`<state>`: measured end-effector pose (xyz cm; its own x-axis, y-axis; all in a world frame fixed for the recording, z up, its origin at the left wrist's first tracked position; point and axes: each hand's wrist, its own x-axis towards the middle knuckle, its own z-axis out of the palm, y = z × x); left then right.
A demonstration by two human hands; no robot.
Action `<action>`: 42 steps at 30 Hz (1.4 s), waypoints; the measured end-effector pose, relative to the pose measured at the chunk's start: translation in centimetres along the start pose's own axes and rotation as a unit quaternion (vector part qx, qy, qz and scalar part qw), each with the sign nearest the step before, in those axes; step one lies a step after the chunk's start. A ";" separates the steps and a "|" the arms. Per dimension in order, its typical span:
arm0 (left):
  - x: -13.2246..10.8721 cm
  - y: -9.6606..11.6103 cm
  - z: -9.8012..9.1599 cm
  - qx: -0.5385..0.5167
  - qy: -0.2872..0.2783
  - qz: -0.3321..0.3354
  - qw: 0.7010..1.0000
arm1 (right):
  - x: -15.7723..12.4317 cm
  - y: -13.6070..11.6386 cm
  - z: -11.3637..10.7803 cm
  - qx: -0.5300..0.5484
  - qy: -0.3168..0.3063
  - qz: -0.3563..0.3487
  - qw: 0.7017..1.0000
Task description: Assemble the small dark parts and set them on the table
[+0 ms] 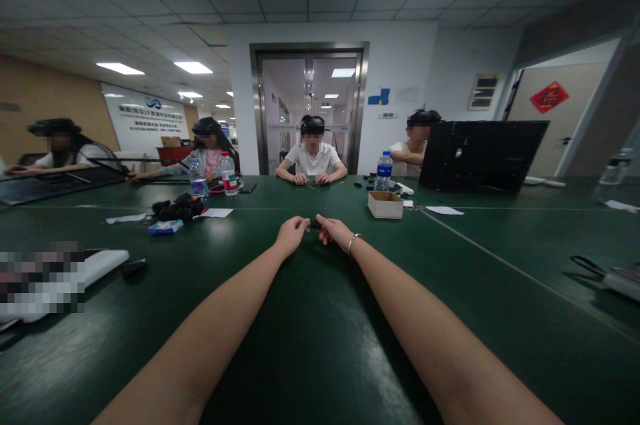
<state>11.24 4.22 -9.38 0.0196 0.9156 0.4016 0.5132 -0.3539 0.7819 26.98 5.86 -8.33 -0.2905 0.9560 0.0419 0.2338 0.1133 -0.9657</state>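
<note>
Both my arms reach forward over the green table (300, 345). A small black object (315, 224) is held just above the tabletop between my hands; it is too small and dark for me to tell its kind. My left hand (291, 236) pinches its left end with closed fingertips. From the other side, the thumb and fingers of my right hand (337, 232) close on the same object. A silver bracelet (355, 243) circles my right wrist.
Ahead on the right stand an open cardboard box (385, 206), a water bottle (384, 172) and a black monitor (483, 155). At left are bottles (229, 175), a black bundle (179, 207) and a blue packet (165, 227). Several people sit around the table, one directly opposite (313, 158).
</note>
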 end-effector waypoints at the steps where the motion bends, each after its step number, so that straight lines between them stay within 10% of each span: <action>1: 0.0 0.0 -0.1 0.022 -0.006 -0.023 0.999 | 0.0 0.0 0.0 -0.005 -0.007 0.001 1.000; 42: 0.0 -0.1 0.1 0.098 -0.042 -0.065 0.992 | 0.0 0.1 -0.5 0.045 -0.050 -0.009 0.998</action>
<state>11.28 4.28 -9.47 0.0101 0.9666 0.2562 0.6734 -0.1959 0.7129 27.46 6.01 -8.34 -0.3855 0.9220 0.0375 0.1458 0.1010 -0.9841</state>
